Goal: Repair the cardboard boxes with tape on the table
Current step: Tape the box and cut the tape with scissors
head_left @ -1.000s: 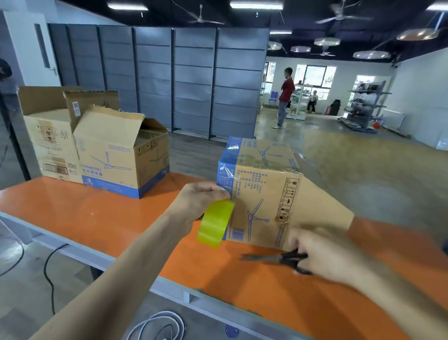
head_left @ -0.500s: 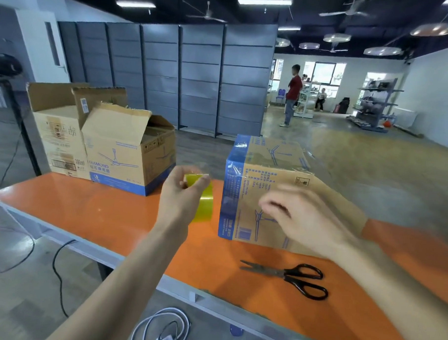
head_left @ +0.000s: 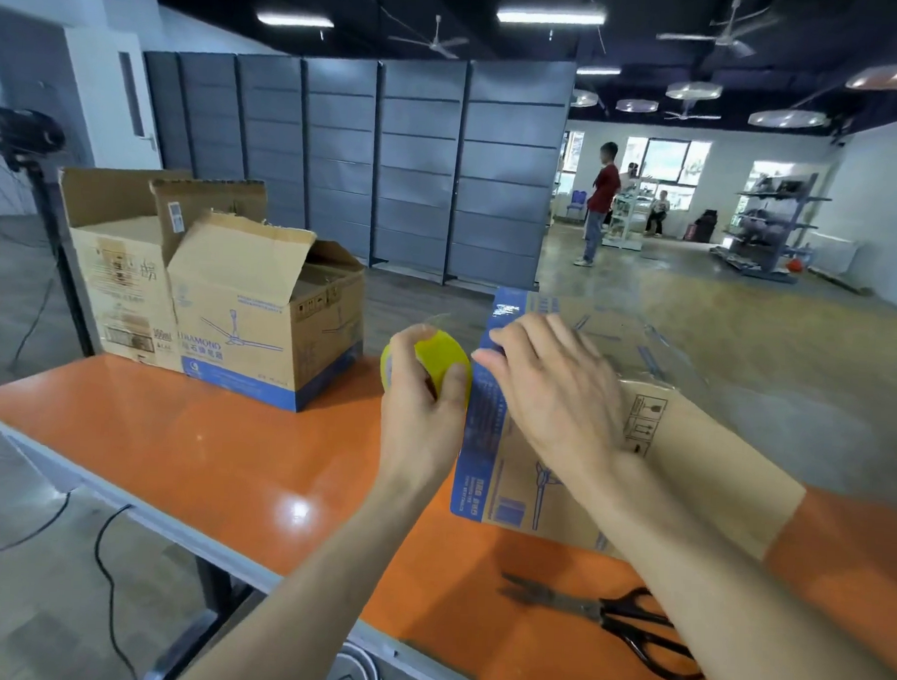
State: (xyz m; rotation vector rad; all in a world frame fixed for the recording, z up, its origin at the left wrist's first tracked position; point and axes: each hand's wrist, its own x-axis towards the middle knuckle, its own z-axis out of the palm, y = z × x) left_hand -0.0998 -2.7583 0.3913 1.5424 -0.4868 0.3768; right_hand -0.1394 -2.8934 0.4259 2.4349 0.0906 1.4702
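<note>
**A:** From the head view, where is the work?

**B:** The near box [head_left: 687, 468] stands on the orange table [head_left: 225, 458], right in front of the person, with its blue edge toward the tape roll [head_left: 438, 362]. Two open boxes [head_left: 262, 331] wait at the far left, well apart.

**A:** How would that box handle?

**B:** Probably light and fairly stiff, though the panels likely give under pressure. It is best steadied flat on a face near the seam. The roll looks slick and is best held around its rim.

**A:** And the hands?

**B:** The left hand [head_left: 423, 405] curls around the roll, thumb across its front, just beside the blue edge. The right hand [head_left: 552, 390] lies over the box with its fingers nearly straight, their tips on that edge. Whether they pinch a tape end cannot be told. The scissors [head_left: 604, 611] lie untouched near the table's front.
</note>
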